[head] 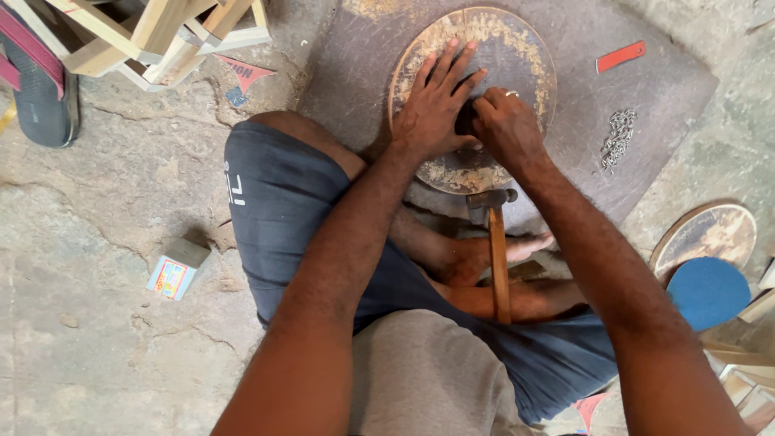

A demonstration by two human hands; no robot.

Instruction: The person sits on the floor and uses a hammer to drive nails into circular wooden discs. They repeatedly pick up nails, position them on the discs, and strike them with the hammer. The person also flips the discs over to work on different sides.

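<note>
Wooden round seat disc [517, 48] lies on the dark mat on the floor, our left hand [432, 105] spread flat on it, right hand [504, 125] pinching something small, can't tell what. Hammer [494, 242] rests untouched in our lap, nails [618, 137] waiting nearby.

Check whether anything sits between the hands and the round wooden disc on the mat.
Nothing visible does. The left hand lies flat on the round wooden disc, and the right hand pinches a small dark thing against it, too hidden to identify. The wooden-handled hammer lies behind both hands, across the legs.
</note>
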